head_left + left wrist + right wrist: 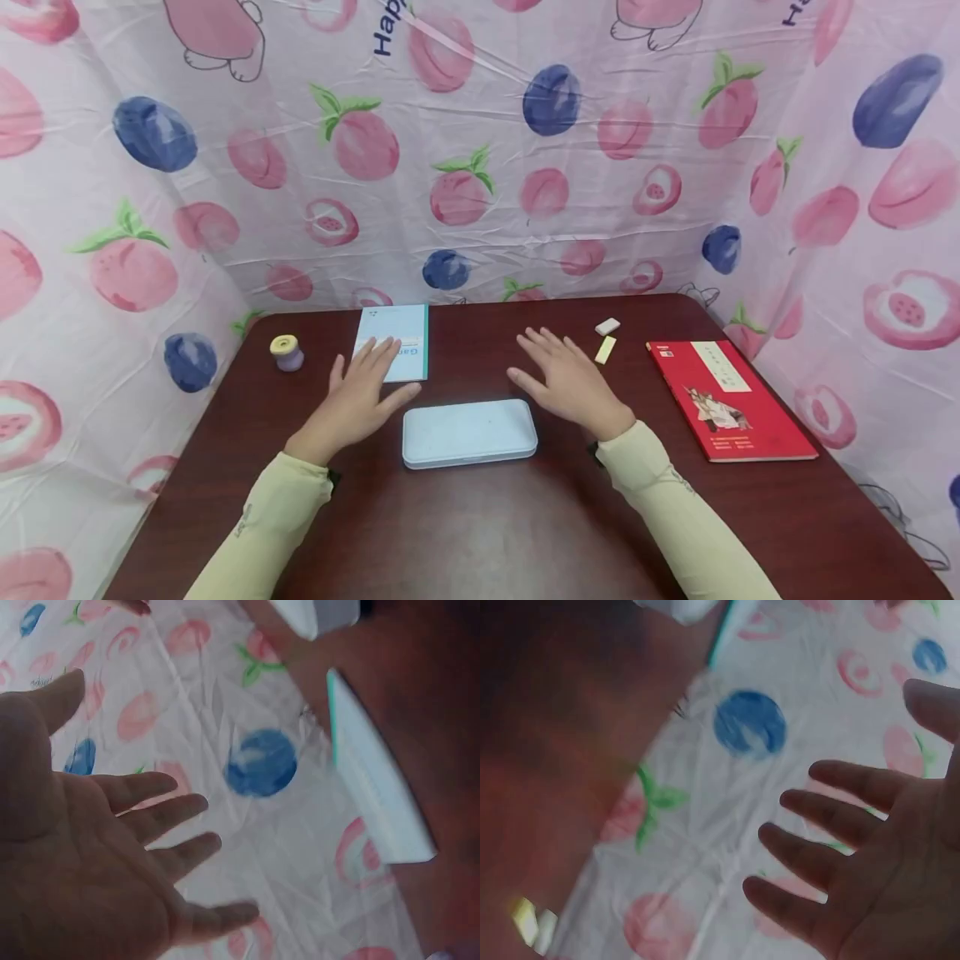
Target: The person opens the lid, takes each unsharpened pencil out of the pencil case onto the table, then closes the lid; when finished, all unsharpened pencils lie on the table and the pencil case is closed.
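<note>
A pale blue flat case (470, 433) with rounded corners lies closed on the dark table, between the two hands. To its upper left the left hand (358, 402) hovers with fingers spread, partly covering a light blue booklet (393, 321). On the other side the right hand (566, 379) is held above the table, its fingers straight and the palm facing down. Neither hand holds anything. In the left wrist view the left palm (82, 862) appears bare, and in the right wrist view the right palm (900, 855) does too.
A red book (731, 400) lies at the right of the table (465, 533). Near the back right are a white eraser-like block (607, 327) and a small yellow strip (605, 350). A yellow-and-purple spool-shaped item (287, 353) stands at the left. Fruit-print cloth (480, 142) hangs around the table.
</note>
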Tool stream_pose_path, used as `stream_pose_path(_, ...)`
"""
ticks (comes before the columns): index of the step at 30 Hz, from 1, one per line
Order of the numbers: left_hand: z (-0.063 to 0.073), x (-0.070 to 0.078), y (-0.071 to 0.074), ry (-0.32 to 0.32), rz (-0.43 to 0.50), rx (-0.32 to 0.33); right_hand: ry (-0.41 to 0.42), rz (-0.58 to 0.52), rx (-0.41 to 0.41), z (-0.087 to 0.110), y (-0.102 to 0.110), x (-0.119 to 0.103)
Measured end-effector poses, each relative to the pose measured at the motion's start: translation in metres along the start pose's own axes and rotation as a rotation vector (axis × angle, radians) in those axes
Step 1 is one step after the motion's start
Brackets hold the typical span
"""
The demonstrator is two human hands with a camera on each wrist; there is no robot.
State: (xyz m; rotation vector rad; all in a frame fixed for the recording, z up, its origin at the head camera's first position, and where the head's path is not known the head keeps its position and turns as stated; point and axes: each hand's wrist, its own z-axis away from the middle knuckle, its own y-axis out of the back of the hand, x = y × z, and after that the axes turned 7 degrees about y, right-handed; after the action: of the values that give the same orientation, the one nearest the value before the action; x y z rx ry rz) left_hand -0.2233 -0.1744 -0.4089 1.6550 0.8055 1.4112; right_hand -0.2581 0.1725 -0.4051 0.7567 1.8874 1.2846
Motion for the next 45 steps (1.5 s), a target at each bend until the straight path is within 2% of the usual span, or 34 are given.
stream_pose_path(5,0.006,-0.005,-0.016,-0.058,0.052,-0.106,0.059,-0.054,-0.061,0.011,-0.019,0.000)
stream_pose_path(12,0.018,-0.015,-0.039,-0.089,0.089,-0.291,0.199,-0.066,-0.149,0.024,-0.043,0.005)
stream_pose_path(15,0.022,-0.018,-0.047,-0.117,0.100,-0.348,0.258,-0.048,-0.184,0.028,-0.051,0.005)
stream_pose_path(18,0.025,-0.020,-0.052,-0.142,0.130,-0.375,0.301,-0.023,-0.210,0.031,-0.055,0.003)
stream_pose_path(22,0.024,-0.020,-0.054,-0.155,0.130,-0.356,0.330,0.015,-0.219,0.033,-0.056,0.002)
stream_pose_path(29,0.018,-0.015,-0.059,-0.127,0.008,-0.287,0.396,0.103,-0.253,0.032,-0.052,0.004)
stream_pose_path(33,0.017,-0.013,-0.058,-0.120,-0.060,-0.252,0.456,0.183,-0.232,0.031,-0.054,0.006)
stream_pose_path(38,0.016,-0.014,-0.058,-0.159,-0.149,-0.209,0.545,0.338,-0.198,0.030,-0.058,0.009)
stream_pose_path(42,0.017,-0.013,-0.057,-0.191,-0.179,-0.198,0.639,0.454,-0.150,0.029,-0.061,0.012)
stream_pose_path(45,0.017,-0.012,-0.057,-0.208,-0.186,-0.191,0.679,0.493,-0.130,0.029,-0.061,0.014)
